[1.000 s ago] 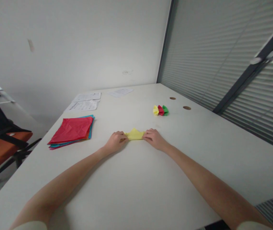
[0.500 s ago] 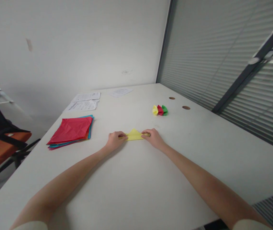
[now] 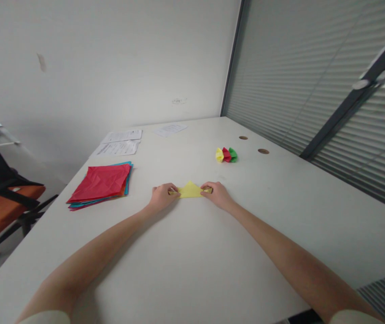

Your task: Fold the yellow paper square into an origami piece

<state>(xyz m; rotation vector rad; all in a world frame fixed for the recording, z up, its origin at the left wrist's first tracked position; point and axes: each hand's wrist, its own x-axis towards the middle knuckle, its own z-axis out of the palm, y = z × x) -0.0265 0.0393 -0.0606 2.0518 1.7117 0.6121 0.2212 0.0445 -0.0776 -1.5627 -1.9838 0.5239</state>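
A folded yellow sheet of paper [image 3: 191, 192] lies on the white table between my hands, a small pointed peak rising at the middle of its far edge. My left hand [image 3: 162, 196] pinches its left end, fingers curled round the strip. At the other end, my right hand [image 3: 217, 195] grips the paper between thumb and fingers. Part of each end is hidden by the fingers. Beyond and to the right sit folded paper pieces in yellow [image 3: 219, 155], red [image 3: 226, 155] and green [image 3: 233, 155], side by side.
On the left lies a stack of coloured sheets [image 3: 99, 182], red on top. Printed papers [image 3: 120, 143] rest behind it, with another sheet [image 3: 171, 130] at the back. Two round holes [image 3: 263, 151] pierce the tabletop at right. An orange chair [image 3: 10, 202] stands left of the table.
The near part of the yellow paper looks slightly broader between my hands. Both hands keep their hold at the two ends, nearly in the same place.
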